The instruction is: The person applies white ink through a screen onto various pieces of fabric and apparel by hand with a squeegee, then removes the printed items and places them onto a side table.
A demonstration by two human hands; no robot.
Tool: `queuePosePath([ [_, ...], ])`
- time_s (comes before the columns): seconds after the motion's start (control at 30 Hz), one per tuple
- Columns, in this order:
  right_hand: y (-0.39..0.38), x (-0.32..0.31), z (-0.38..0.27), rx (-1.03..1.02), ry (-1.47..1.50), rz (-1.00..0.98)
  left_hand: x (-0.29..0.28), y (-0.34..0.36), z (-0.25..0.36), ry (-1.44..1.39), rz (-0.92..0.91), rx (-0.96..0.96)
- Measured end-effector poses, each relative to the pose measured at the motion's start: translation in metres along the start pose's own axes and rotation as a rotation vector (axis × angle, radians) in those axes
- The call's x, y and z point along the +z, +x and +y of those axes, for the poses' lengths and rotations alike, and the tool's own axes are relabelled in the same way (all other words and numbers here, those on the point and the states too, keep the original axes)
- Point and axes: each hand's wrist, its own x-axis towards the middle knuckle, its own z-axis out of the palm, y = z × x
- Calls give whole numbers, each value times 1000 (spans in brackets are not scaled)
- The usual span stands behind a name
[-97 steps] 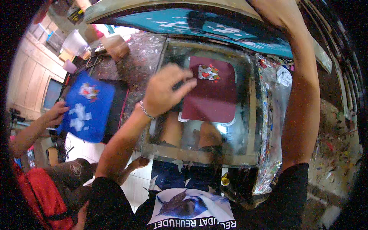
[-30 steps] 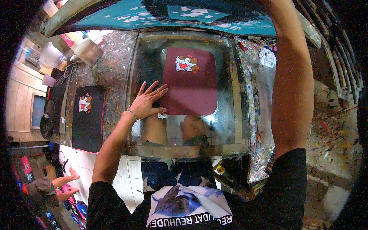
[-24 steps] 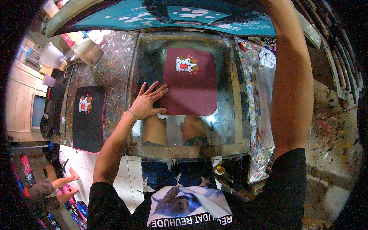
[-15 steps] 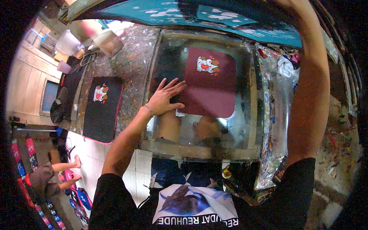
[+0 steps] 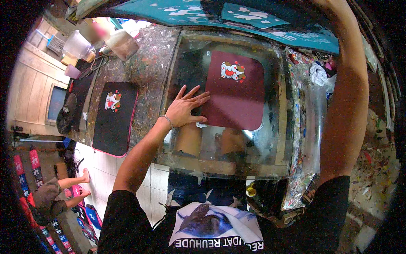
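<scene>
My left hand (image 5: 186, 107) lies with fingers spread on the glass tabletop (image 5: 186, 55), its fingertips at the left edge of a maroon fabric panel (image 5: 237, 99). The panel has rounded corners and a cartoon animal print (image 5: 232, 71) with red hearts near its far end. A small white piece (image 5: 201, 125) shows beside my thumb. My right forearm (image 5: 344, 97) reaches up along the right side toward a raised teal printing screen (image 5: 253, 19) in a dark frame. The right hand itself is beyond the top edge.
Left of the glass lies a black panel (image 5: 115, 116) with pink edging and a similar print. Containers (image 5: 78, 45) stand at the far left. White crumpled cloth (image 5: 319, 75) lies at the right. Another person's legs (image 5: 74, 182) show on the floor at lower left.
The whole view has shifted slightly. My left hand stays at the panel's left edge, and the screen remains raised.
</scene>
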Motion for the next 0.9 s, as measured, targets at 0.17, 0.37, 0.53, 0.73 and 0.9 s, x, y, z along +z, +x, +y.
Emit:
queuePosePath([
  [0.17, 10, -2, 10, 75, 72, -82, 0, 0, 1, 19, 4, 10],
  [0.37, 13, 4, 11, 22, 20, -29, 0, -5, -3, 27, -7, -14],
  [0.53, 15, -6, 8, 84, -3, -98, -6, 1, 1, 15, -2, 1],
  [0.73, 15, -6, 10, 56, -26, -101, -3, 1, 1, 27, 7, -2],
  [0.9, 12, -12, 13, 21, 34, -138, -4, 1, 0, -2, 0, -6],
])
